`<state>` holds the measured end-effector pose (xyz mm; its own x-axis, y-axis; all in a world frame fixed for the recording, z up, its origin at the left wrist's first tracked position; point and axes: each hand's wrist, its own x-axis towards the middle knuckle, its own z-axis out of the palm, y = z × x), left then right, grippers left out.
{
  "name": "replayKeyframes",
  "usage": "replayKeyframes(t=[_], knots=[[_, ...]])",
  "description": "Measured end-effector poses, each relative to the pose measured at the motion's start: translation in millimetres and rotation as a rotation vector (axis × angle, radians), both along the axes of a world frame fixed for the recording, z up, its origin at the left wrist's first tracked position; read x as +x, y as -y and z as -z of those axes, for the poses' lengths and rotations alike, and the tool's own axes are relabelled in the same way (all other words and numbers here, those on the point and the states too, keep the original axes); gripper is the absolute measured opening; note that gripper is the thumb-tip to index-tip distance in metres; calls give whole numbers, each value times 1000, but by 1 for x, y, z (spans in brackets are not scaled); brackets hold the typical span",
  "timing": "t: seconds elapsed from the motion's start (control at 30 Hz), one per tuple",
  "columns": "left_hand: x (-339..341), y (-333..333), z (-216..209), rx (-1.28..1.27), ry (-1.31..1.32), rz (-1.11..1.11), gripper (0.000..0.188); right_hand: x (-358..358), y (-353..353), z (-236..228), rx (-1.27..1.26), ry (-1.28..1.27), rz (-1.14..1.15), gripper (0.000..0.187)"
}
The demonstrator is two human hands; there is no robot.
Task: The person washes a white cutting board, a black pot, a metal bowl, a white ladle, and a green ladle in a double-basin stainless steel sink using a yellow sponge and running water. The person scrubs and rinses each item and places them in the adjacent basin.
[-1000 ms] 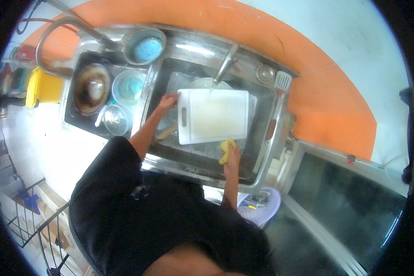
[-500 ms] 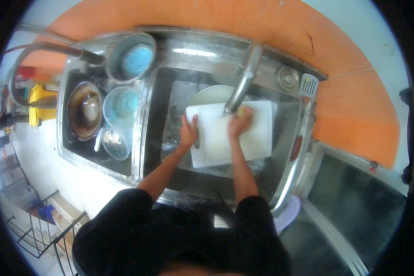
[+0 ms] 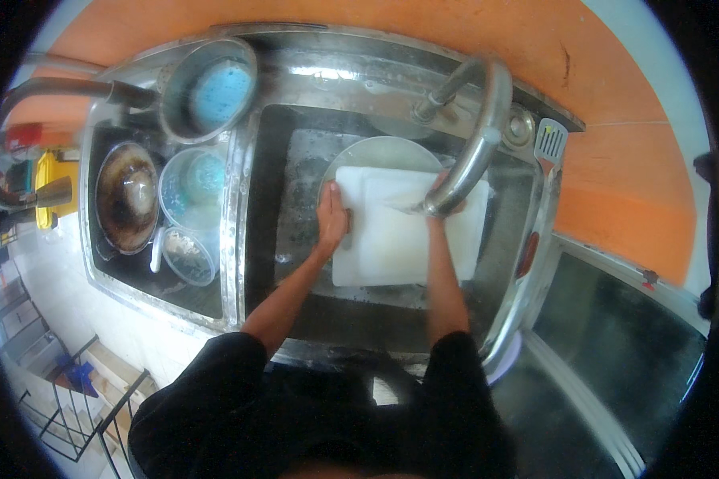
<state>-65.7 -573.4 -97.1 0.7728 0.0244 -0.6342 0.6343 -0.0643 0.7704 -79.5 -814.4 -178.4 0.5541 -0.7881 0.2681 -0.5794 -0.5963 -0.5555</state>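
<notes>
A white cutting board (image 3: 407, 247) lies in the right sink basin, over a round pale plate or lid (image 3: 383, 152). My left hand (image 3: 332, 219) grips the board's left edge at its handle slot. My right hand (image 3: 453, 206) is over the board's upper right part, mostly covered by the curved metal faucet (image 3: 475, 164). Its fingers look curled; half a second ago something small and yellowish showed in them, but now what they hold is hidden. Water seems to run from the spout onto the board.
The left basin holds a browned pan (image 3: 128, 195), a clear tub (image 3: 192, 190) and a smaller clear container (image 3: 188, 257). A metal pot (image 3: 208, 92) with blue liquid stands behind them. A slotted turner (image 3: 550, 144) rests at the right rim. Another faucet (image 3: 52, 88) arches at far left.
The faucet spout appears further right and nearer, as the whole view has shifted. My right hand has moved right and up across the board, behind the spout. My left hand stays at the board's edge.
</notes>
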Motion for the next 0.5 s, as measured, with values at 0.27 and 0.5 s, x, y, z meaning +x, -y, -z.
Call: replayKeyframes(t=[0.27, 0.5], knots=[[2, -3, 18, 11, 225, -59, 36, 39, -147, -30, 81, 120, -851, 14], [-10, -25, -17, -128, -2, -164, 33, -22, 40, -27, -84, -192, -25, 19]])
